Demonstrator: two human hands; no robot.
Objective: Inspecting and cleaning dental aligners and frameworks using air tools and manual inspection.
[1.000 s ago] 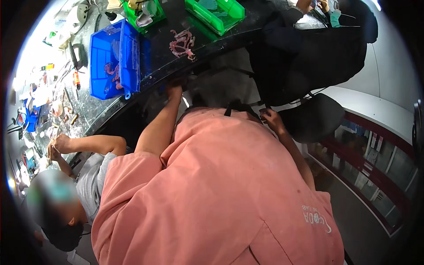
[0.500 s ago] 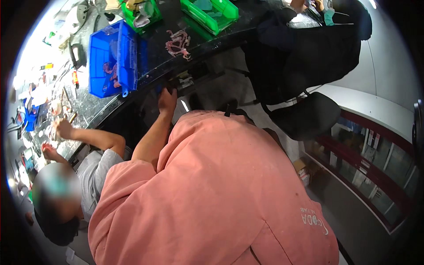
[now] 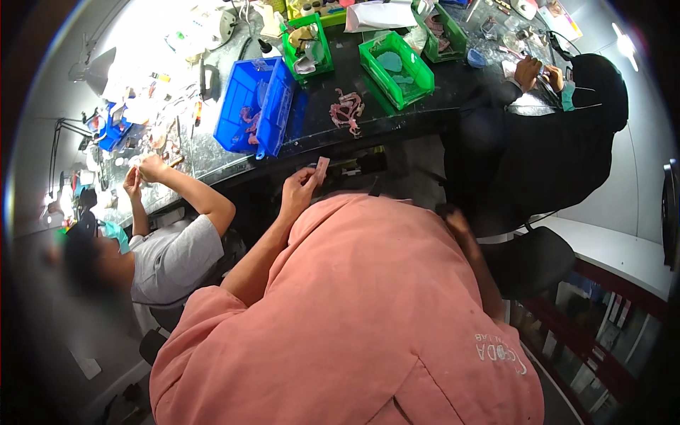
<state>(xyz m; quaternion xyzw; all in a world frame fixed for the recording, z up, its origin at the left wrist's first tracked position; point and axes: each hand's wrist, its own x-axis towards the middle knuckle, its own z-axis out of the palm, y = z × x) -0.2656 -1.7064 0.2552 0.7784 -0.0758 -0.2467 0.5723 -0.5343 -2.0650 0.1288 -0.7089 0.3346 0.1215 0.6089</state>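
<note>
My left hand (image 3: 299,191) is raised in front of the bench edge, thumb and fingers closed on a small flat pale pink strip (image 3: 322,167) that points upward. Low beside my pink apron, my right hand (image 3: 457,221) is partly in shadow near the black chair; its fingers are hard to make out. Beyond the left hand, a tangle of pink branching pieces (image 3: 346,112) lies on the dark bench (image 3: 312,134). To its left stands a blue bin (image 3: 230,117) with some pink scraps inside.
Green bins (image 3: 397,99) stand further back on the bench. A co-worker in a grey shirt (image 3: 180,262) works at the left, another in black (image 3: 538,156) at the right. A black chair (image 3: 531,262) stands close on my right. Lit clutter covers the bench's left end.
My left hand has come up from under the bench edge and now shows the pink strip. My right hand has come into sight. The whole view has shifted, showing more bench.
</note>
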